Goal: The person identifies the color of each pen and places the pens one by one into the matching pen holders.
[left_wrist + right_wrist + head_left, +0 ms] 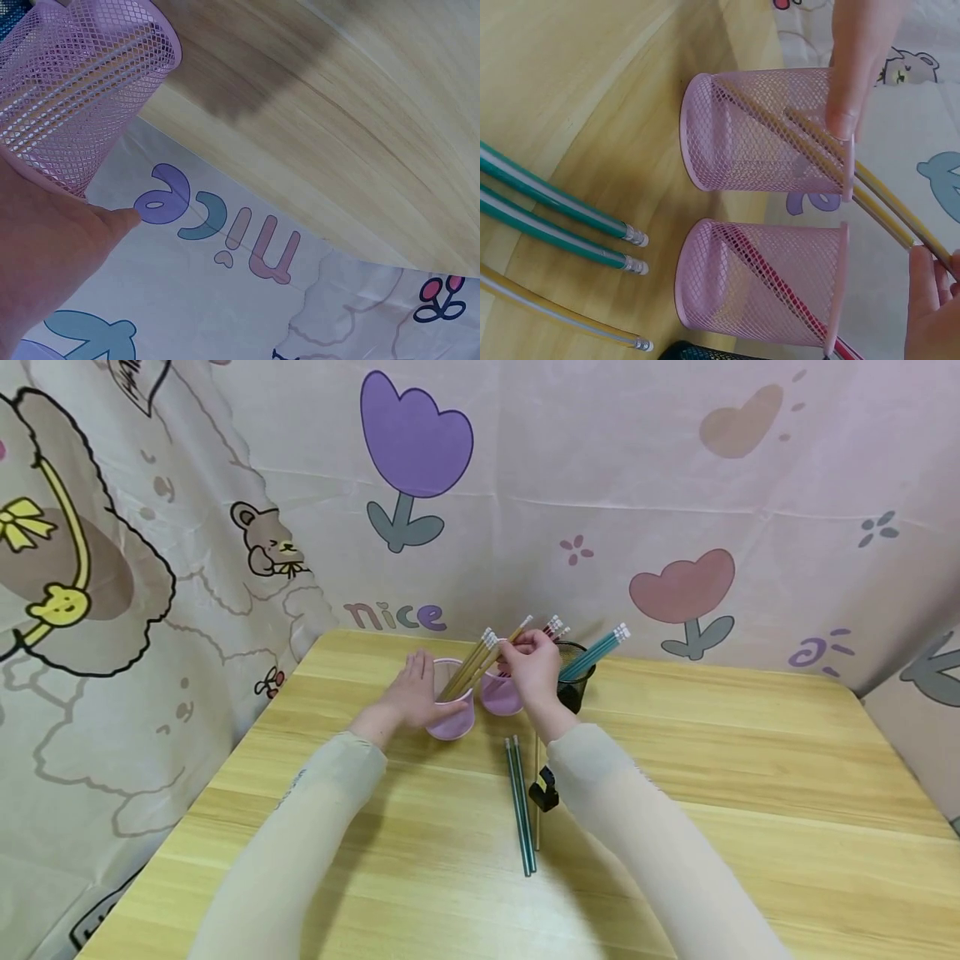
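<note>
**Pinched yellow pencil (900, 210) in the left pink cup (453, 725)**

The left hand (411, 695) is spread around that cup, thumb across its front. The right hand (534, 670) pinches the pencil, whose lower end is inside. The step looks like adding it to the other yellow pencils (463, 670) there; the next move probably calls for loosening the pinch. Green pencils (517, 802) lie right of the cup, nearer the person.

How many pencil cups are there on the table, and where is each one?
3. One pink cup is held by the left hand; another pink cup stands just right of it; a black cup is further right, partly hidden by the right hand. I see no others.
</note>
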`<action>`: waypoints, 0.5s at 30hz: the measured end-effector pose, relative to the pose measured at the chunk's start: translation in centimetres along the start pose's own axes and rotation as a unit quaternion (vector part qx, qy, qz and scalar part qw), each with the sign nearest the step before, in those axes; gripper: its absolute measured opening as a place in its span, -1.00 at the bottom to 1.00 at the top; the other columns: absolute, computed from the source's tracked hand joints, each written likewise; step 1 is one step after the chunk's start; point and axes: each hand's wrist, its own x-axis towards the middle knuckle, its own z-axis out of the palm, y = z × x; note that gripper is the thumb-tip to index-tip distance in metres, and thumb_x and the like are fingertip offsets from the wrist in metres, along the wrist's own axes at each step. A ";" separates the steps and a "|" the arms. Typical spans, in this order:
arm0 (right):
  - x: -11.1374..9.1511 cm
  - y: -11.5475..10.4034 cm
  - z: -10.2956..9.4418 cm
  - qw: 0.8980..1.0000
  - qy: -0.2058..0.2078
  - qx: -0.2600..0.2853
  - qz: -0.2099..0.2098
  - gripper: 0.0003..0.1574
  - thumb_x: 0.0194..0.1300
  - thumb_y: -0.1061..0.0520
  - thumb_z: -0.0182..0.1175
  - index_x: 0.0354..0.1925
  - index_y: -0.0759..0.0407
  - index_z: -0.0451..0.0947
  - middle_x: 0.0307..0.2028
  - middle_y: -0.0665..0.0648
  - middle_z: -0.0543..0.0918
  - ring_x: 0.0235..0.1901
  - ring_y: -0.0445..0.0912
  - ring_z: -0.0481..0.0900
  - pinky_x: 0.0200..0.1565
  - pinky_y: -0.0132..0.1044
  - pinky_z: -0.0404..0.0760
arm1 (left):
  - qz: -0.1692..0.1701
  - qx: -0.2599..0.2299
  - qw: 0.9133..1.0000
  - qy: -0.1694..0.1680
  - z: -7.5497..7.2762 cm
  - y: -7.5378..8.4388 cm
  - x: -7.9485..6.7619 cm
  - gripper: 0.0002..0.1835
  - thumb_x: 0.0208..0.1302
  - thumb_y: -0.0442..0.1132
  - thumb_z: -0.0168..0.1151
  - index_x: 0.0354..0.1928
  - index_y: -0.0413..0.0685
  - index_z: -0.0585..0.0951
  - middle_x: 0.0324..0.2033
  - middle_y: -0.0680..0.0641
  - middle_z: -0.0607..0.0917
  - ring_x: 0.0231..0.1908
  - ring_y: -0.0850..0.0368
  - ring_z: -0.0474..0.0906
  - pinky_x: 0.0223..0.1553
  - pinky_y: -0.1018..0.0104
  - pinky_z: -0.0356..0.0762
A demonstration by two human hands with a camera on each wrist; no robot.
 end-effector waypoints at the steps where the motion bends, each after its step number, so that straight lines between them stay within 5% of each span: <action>1: 0.0 0.0 0.1 1.000 -0.001 -0.006 0.002 -0.87 0.19 0.31 0.21 -0.30 0.35 0.45 -0.30 0.39 0.68 -0.63 -0.19 0.61 -0.21 -0.04 0.69 | 0.000 -0.001 1.000 -0.001 0.0 0.0 0.0 0.15 0.23 0.33 -0.04 0.38 -0.50 -0.28 0.40 -0.44 -0.28 0.42 -0.33 -0.35 0.46 0.00 -0.25; 5: -0.1 0.0 0.1 0.997 -0.034 -0.061 0.030 -0.84 0.18 0.27 0.23 -0.28 0.34 0.48 -0.28 0.36 0.69 -0.58 -0.21 0.62 -0.27 -0.20 0.71 | 0.001 -0.001 1.000 -0.003 0.1 0.0 0.0 0.15 0.23 0.34 -0.04 0.38 -0.49 -0.29 0.40 -0.44 -0.29 0.42 -0.33 -0.35 0.46 0.01 -0.26; 10: -0.3 -0.7 -0.7 0.973 -0.135 -0.161 0.097 -0.64 0.26 0.02 0.20 -0.18 0.32 0.49 -0.25 0.32 0.68 -0.39 0.01 0.71 -0.34 -0.33 0.69 | 0.004 -0.003 1.000 0.002 0.2 0.0 0.1 0.14 0.23 0.32 -0.03 0.38 -0.51 -0.25 0.40 -0.45 -0.29 0.42 -0.34 -0.34 0.45 -0.02 -0.26; 15: -0.1 -0.9 -1.7 0.958 -0.182 -0.178 0.135 -0.56 0.26 -0.05 0.18 -0.13 0.30 0.48 -0.52 0.09 0.61 -0.49 -0.02 0.68 -0.36 -0.27 0.71 | 0.001 -0.002 1.000 0.003 0.1 0.0 0.0 0.14 0.22 0.33 -0.02 0.38 -0.50 -0.24 0.40 -0.43 -0.28 0.42 -0.33 -0.32 0.46 0.00 -0.25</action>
